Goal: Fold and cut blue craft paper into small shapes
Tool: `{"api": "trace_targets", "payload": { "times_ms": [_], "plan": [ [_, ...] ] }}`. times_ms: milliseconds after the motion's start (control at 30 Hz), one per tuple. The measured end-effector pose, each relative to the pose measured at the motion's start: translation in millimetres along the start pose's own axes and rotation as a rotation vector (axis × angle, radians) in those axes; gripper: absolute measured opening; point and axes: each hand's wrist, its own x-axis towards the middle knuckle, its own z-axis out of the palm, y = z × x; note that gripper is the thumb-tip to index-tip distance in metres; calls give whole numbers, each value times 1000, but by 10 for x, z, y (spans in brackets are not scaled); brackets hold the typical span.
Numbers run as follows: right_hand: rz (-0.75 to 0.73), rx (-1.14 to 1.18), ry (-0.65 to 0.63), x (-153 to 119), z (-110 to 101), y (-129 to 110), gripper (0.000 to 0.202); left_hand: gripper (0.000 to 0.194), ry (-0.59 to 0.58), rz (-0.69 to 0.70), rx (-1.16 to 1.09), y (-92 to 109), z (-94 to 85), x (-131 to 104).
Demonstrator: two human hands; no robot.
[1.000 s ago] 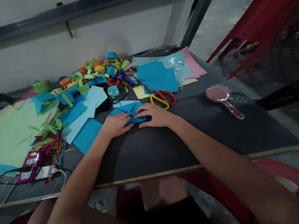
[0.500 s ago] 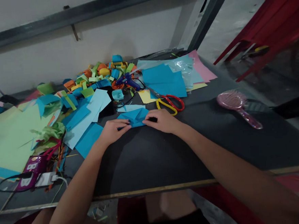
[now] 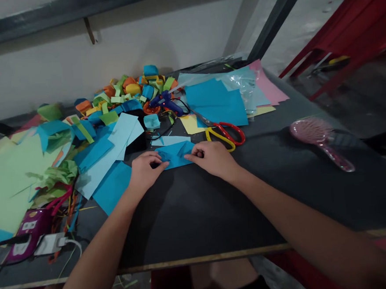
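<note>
A folded blue paper [image 3: 177, 155] lies on the dark table between my two hands, with small flaps raised at both ends. My left hand [image 3: 146, 169] pinches its left end between thumb and fingers. At the right end, my right hand [image 3: 214, 158] has its fingers closed on the paper, the other fingers curled. Just behind the paper is a light blue strip [image 3: 171, 140]. Scissors [image 3: 225, 135] with red and yellow handles lie behind my right hand.
Folded colored paper pieces [image 3: 126, 94] are heaped at the back, beside a blue glue gun [image 3: 166, 103]. Blue sheets [image 3: 214, 102] lie behind the scissors. A pink hairbrush [image 3: 311, 132] is at the right, a purple device [image 3: 32, 230] and cables at the left.
The blue paper is spread flatter in its middle, and my hands are slightly farther apart at its ends. The whole view has shifted slightly.
</note>
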Motion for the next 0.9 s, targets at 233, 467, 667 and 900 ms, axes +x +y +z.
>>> {"api": "trace_targets", "payload": {
  "times_ms": [233, 467, 667, 900],
  "plan": [
    [11, -6, 35, 0, 24, -16, 24, 18, 9, -54, -17, 1, 25, -1],
    [17, 9, 24, -9, 25, -22, 25, 19, 34, -66, -13, -2, 59, -30],
    [31, 45, 60, -30, 67, 3, 18, 21, 19, 0, 141, 38, 52, -49],
    [-118, 53, 35, -54, 74, -24, 12, 24, -172, 320, 532, 181, 43, -117]
  ]
}}
